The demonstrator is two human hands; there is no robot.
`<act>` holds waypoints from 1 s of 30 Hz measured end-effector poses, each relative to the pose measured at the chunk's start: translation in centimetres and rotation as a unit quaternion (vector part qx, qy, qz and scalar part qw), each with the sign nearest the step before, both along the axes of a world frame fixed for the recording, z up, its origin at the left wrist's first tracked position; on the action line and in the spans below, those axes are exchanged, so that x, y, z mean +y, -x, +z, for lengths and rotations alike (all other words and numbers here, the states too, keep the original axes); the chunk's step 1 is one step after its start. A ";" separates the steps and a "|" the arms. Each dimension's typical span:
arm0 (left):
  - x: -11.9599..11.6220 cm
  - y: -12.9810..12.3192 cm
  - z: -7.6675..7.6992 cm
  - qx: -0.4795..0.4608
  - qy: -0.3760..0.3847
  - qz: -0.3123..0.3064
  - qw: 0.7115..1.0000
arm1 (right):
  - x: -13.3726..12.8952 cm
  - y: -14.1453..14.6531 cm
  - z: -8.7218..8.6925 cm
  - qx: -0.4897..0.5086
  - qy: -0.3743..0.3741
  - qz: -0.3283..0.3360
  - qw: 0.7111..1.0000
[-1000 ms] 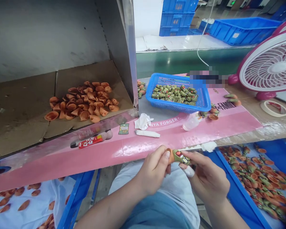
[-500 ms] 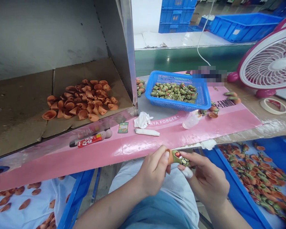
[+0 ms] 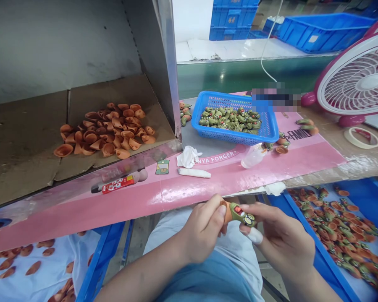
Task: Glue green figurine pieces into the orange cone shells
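I log the green-and-orange toy figure [image 3: 238, 213] tipped further clockwise than in the earlier frame, held just below the pink cardboard sheet's [image 3: 189, 193] edge. My left hand [image 3: 203, 230] curls closed around its orange end; my right hand's [image 3: 283, 239] fingers [image 3: 255, 208] pinch the green body, white-taped fingertip [image 3: 255, 236] beneath.

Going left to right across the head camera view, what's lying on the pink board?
a red-and-white tube, a small green printed packet, a crumpled white tissue, a clear plastic bottle, an orange cup-shaped piece
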State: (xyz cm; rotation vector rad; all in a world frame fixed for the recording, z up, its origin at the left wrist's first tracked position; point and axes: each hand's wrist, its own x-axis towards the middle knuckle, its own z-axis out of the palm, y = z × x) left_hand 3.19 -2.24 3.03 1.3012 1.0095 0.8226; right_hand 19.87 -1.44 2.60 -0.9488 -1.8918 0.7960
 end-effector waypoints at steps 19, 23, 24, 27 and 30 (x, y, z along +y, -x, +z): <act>-0.1 -0.7 -0.6 0.052 0.001 0.048 0.998 | -0.4 0.3 1.1 -0.157 -0.117 -0.017 0.980; -0.1 -0.7 -0.5 0.087 -0.015 0.041 0.995 | -0.6 0.2 0.7 -0.160 -0.116 -0.028 0.980; -0.1 -0.7 -0.5 0.094 -0.020 0.038 0.995 | -0.6 0.2 0.7 -0.162 -0.116 -0.030 0.980; 0.0 -0.6 -0.4 0.111 -0.027 0.031 0.993 | -0.7 0.2 0.6 -0.169 -0.122 -0.033 0.978; 0.0 -0.6 -0.4 0.124 -0.033 0.024 0.991 | -0.8 0.2 0.6 -0.169 -0.128 -0.032 0.977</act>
